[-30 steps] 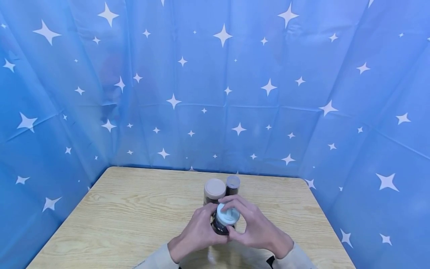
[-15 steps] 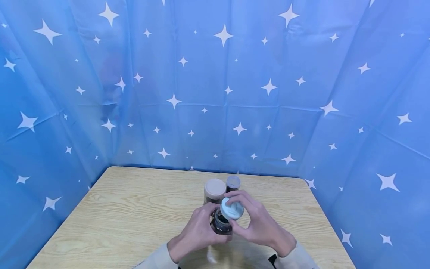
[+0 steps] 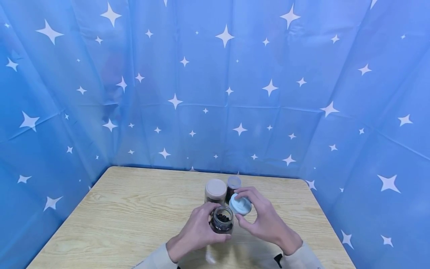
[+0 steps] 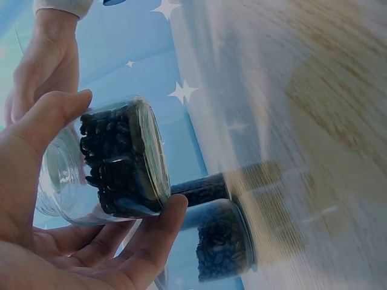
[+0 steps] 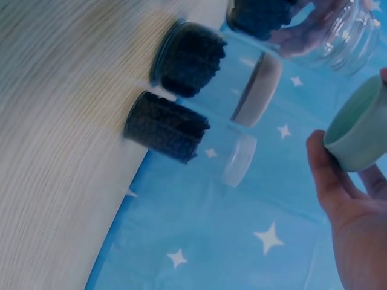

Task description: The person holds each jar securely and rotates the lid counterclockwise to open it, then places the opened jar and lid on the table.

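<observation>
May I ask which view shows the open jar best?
The left wrist view: the open jar appears large and side-on, its dark contents clear. The head view shows it smaller, from above; the right wrist view crops it at the top.

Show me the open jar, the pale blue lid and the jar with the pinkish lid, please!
Open jar [image 4: 115, 160]: left wrist view, on its glass side.
Pale blue lid [image 3: 241, 205]: head view, on its top.
Jar with the pinkish lid [image 5: 219, 74]: right wrist view, on its glass side.
</observation>
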Demonstrator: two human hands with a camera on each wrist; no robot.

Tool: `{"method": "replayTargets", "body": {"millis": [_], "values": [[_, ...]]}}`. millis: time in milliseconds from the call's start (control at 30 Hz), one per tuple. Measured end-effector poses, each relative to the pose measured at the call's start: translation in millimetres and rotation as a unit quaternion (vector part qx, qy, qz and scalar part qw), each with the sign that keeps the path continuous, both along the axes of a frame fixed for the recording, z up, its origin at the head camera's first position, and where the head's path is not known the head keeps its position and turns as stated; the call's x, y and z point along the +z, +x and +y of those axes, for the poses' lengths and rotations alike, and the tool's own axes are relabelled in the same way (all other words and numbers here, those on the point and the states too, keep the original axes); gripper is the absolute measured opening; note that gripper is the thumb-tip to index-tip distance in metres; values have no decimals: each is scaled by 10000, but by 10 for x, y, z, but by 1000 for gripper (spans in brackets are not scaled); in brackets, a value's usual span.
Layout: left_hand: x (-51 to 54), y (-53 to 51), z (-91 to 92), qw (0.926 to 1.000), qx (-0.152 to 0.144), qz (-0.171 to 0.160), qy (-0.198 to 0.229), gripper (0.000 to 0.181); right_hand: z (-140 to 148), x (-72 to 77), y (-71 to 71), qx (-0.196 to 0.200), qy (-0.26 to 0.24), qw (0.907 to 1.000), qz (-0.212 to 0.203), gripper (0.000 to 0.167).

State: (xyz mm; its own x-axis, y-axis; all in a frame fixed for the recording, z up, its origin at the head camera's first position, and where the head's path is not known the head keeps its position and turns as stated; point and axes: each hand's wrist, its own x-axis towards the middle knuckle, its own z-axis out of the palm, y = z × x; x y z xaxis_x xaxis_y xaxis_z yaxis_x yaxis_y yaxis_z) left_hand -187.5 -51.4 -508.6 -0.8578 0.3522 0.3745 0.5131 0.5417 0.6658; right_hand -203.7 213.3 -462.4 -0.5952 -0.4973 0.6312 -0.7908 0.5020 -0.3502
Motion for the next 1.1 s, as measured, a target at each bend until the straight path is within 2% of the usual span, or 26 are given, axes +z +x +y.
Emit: {"method": "replayTargets", "body": {"millis": [267,733,933,1100], "values": [[16,0,-11,10000,27,-82,27,88,157,-62,-57,-336,82,9994,-29,55],[50,-15,-34,9997,112,-221,4,89,451,-179,-195,-1027,375,9931,-431,53],[58,-7,-35,9998,114,-174,5,89,514,-229,-234,-1321,511,9877,-665,55],[63,-1,-32,9998,120,-145,11,88,581,-261,-277,-1663,772,9768,-1106,57]]}}
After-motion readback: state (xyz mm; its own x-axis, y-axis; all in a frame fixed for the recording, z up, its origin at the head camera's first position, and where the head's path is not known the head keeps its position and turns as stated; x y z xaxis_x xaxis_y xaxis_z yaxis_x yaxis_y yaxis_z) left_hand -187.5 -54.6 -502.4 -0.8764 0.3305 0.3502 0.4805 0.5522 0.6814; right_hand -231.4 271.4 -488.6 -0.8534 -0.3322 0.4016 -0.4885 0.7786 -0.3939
